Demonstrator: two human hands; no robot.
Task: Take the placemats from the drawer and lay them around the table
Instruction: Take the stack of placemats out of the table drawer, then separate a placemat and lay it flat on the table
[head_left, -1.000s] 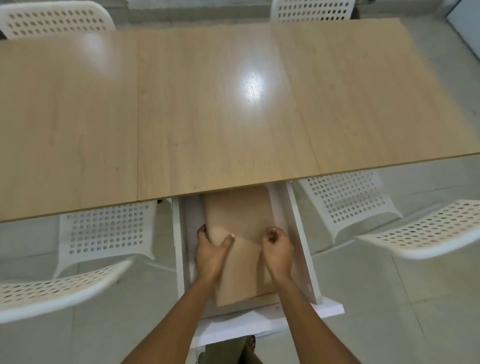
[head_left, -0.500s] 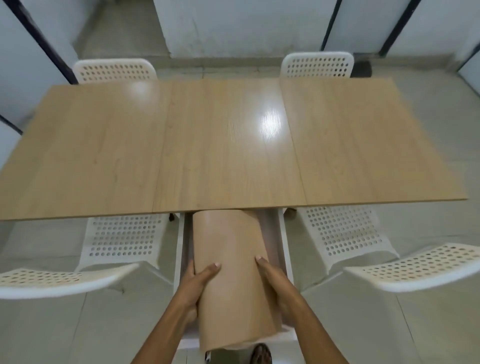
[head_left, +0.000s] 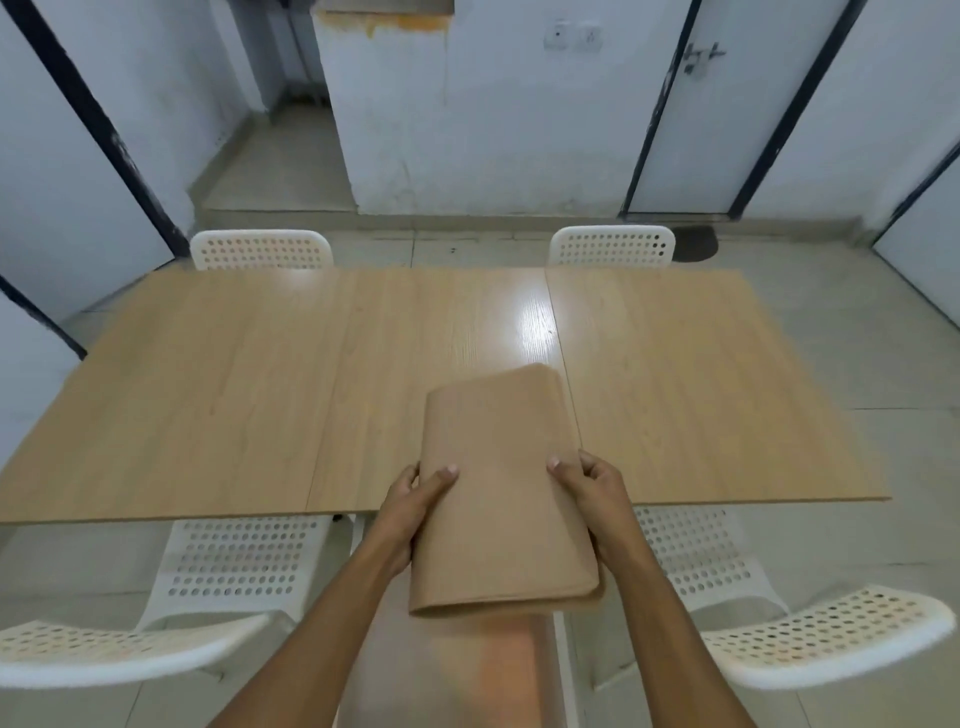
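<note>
Placemats, a tan bundle of thin flexible sheets curled over on itself (head_left: 501, 499), hang in the air over the near edge of the long light-wood bench (head_left: 218, 395), about midway along it, lifted clear of the top. The left hand (head_left: 415, 501) grips the bundle's left side with thumb on top and fingers underneath, and the right hand (head_left: 597, 491) grips the right side the same way; holding both sides likely keeps the floppy sheets from unrolling or sliding apart before they are dealt out. None lies on the bench yet, so the laying has not begun. Four white perforated plastic chairs stand around: two at the far edge (head_left: 260, 249) (head_left: 613, 245) and two tucked under the near edge (head_left: 239, 556) (head_left: 696, 556), with nearer chair backs low at both sides. Nothing on the bench top blocks a placement; the near chairs may crowd a walk round. The drawer is not clearly visible below the bundle.
</note>
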